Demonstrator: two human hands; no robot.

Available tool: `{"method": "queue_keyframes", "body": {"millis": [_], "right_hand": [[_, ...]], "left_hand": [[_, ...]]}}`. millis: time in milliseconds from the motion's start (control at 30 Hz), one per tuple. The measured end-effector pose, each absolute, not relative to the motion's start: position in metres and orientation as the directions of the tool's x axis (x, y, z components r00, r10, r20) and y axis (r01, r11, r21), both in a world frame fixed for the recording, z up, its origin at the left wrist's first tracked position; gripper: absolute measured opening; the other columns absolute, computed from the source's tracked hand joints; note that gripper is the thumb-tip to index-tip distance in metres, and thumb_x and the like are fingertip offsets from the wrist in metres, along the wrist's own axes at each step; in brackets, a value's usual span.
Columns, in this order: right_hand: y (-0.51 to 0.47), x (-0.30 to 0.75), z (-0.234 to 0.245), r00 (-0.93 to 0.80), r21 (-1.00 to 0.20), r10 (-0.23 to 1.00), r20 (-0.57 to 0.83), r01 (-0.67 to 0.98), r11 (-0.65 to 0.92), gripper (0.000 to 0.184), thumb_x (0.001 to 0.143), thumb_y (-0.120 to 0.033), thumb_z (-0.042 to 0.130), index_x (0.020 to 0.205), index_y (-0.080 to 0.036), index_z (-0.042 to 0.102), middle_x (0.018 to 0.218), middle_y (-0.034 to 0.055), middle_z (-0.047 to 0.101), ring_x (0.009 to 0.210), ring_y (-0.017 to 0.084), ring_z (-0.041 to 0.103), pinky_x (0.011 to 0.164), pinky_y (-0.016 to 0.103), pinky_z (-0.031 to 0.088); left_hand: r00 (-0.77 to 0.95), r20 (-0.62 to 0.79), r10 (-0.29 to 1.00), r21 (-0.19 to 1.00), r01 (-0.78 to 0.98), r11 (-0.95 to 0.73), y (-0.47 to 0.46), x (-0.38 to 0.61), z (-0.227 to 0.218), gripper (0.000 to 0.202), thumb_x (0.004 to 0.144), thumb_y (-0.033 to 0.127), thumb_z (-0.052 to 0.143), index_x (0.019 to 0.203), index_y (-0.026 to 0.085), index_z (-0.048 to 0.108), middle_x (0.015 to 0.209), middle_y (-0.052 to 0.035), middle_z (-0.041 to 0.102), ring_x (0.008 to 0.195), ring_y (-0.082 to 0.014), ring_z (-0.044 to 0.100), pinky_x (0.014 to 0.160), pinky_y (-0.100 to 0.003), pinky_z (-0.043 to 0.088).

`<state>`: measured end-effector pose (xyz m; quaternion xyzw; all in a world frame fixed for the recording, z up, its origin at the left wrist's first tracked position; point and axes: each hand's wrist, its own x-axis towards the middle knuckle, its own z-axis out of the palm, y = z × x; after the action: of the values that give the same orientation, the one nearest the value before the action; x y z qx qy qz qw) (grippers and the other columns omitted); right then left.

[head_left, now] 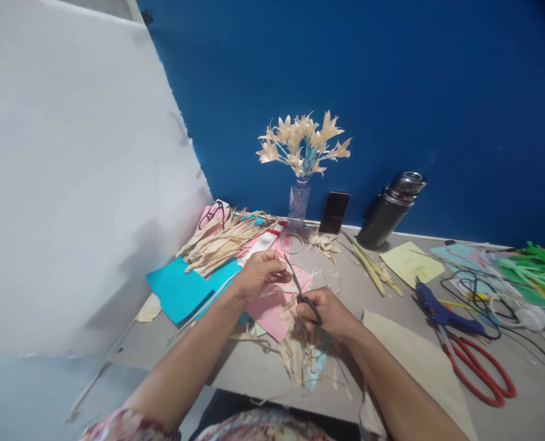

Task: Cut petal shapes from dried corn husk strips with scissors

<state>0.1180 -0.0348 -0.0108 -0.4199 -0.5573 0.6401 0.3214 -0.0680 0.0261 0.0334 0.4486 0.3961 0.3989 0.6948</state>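
My right hand (326,311) is closed round the handles of small black scissors (300,286), whose blades point up and left. My left hand (259,273) is pinched on a thin pale strip of dried husk at the blade tips. Both hands work over a pink paper sheet (277,306) on the grey table (346,288). Pale husk scraps (300,358) lie scattered below the hands, near the table's front edge.
A pile of husk strips (220,239) lies on blue paper (180,288) at the left. A vase of husk flowers (302,153), a phone (334,212) and a flask (389,209) stand by the blue wall. Red-handled scissors (477,367), a blue glue gun (438,311), cables and green stems (534,269) lie right.
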Motion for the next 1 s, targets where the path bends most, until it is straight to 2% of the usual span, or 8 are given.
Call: {"method": "queue_keyframes", "body": {"millis": [267,367,467,533,633,833,1000], "right_hand": [[-0.029,0.121,-0.011,-0.225,-0.996,0.971,-0.086,-0.007,-0.090,0.040,0.078,-0.053,0.066,0.066,-0.014,0.064,0.056,0.0024,0.058,0.047,0.010,0.040,0.045,0.024,0.029],[-0.027,0.120,-0.007,-0.077,-0.988,0.995,-0.057,-0.140,-0.067,0.036,0.068,-0.047,0.076,0.077,-0.015,0.064,0.064,0.0012,0.061,0.049,0.010,0.042,0.046,0.023,0.033],[-0.027,0.118,-0.003,0.036,-0.964,0.999,-0.033,-0.265,-0.023,0.043,0.060,-0.040,0.082,0.090,-0.018,0.061,0.081,0.0030,0.065,0.056,0.012,0.050,0.050,0.024,0.040],[-0.027,0.120,0.000,0.037,-0.962,0.999,0.005,-0.273,0.015,0.043,0.059,-0.036,0.083,0.091,-0.018,0.060,0.086,0.0040,0.066,0.063,0.015,0.054,0.055,0.025,0.043],[-0.027,0.124,0.002,0.036,-0.976,0.999,0.034,-0.214,0.041,0.037,0.059,-0.032,0.083,0.085,-0.017,0.061,0.077,0.0018,0.062,0.066,0.015,0.053,0.060,0.026,0.044],[-0.029,0.130,0.011,0.028,-0.987,0.999,0.022,-0.162,0.026,0.036,0.058,-0.035,0.083,0.077,-0.017,0.059,0.064,-0.0016,0.056,0.057,0.012,0.048,0.055,0.025,0.040],[-0.030,0.135,0.015,-0.030,-0.989,0.999,0.030,-0.144,0.026,0.037,0.057,-0.035,0.084,0.077,-0.016,0.059,0.065,-0.0010,0.058,0.058,0.012,0.051,0.054,0.023,0.041]], "left_hand": [[0.352,-0.201,0.914,0.930,-0.226,0.291,0.024,-0.062,0.035,0.015,0.066,0.021,0.069,0.065,0.015,0.055,0.061,-0.0033,0.065,0.060,-0.0143,0.064,0.065,-0.027,0.050],[0.320,-0.210,0.924,0.945,-0.177,0.276,0.020,-0.057,0.034,0.017,0.067,0.023,0.071,0.067,0.015,0.056,0.063,-0.0025,0.064,0.062,-0.0139,0.063,0.060,-0.025,0.048],[0.344,-0.216,0.914,0.939,-0.183,0.291,0.011,-0.048,0.028,0.019,0.068,0.025,0.073,0.070,0.016,0.057,0.061,0.0014,0.059,0.056,-0.0106,0.057,0.054,-0.022,0.044],[0.349,-0.210,0.913,0.935,-0.200,0.292,0.003,-0.040,0.023,0.020,0.068,0.026,0.074,0.069,0.016,0.057,0.058,0.0030,0.055,0.052,-0.0083,0.051,0.050,-0.020,0.041],[0.323,-0.188,0.927,0.933,-0.237,0.272,-0.006,-0.030,0.020,0.022,0.067,0.026,0.075,0.067,0.015,0.056,0.056,0.0031,0.054,0.048,-0.0068,0.047,0.047,-0.019,0.037],[0.410,-0.163,0.897,0.884,-0.343,0.318,-0.017,-0.022,0.029,0.025,0.065,0.026,0.079,0.076,0.015,0.059,0.069,-0.0008,0.062,0.060,-0.0100,0.058,0.057,-0.022,0.044],[0.410,-0.159,0.898,0.909,-0.295,0.296,-0.017,-0.018,0.030,0.028,0.064,0.028,0.080,0.068,0.014,0.056,0.058,0.0025,0.056,0.050,-0.0074,0.050,0.049,-0.019,0.035]]}}
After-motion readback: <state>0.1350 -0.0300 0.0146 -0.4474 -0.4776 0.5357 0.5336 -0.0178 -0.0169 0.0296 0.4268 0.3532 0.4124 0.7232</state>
